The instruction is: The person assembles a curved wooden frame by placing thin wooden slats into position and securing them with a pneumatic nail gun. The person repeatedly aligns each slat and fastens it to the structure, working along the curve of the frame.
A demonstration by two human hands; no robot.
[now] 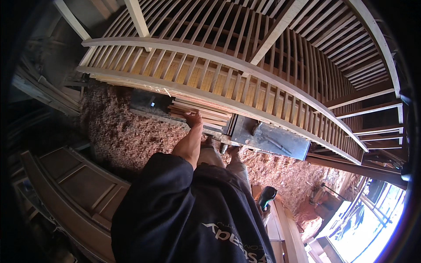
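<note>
My left hand [193, 118] reaches forward over a dark metal-topped machine table [285, 138]. Its fingers are curled at a bundle of thin wooden strips [215, 117] lying side by side on that table. Low at my right side, my right hand [265, 213] is mostly hidden by my dark jacket. It is closed around a black handheld tool with green trim [266, 196]; the exact kind is unclear. A dark lever-like fitting [256, 128] stands on the metal top, right of the strips.
Just beyond the table, large slatted wooden frames [206, 52] rise across the far side. Reddish wood shavings [114, 127] cover the floor. A panelled wooden door-like piece [83, 184] leans at near left. Pale boards [287, 228] stand at near right.
</note>
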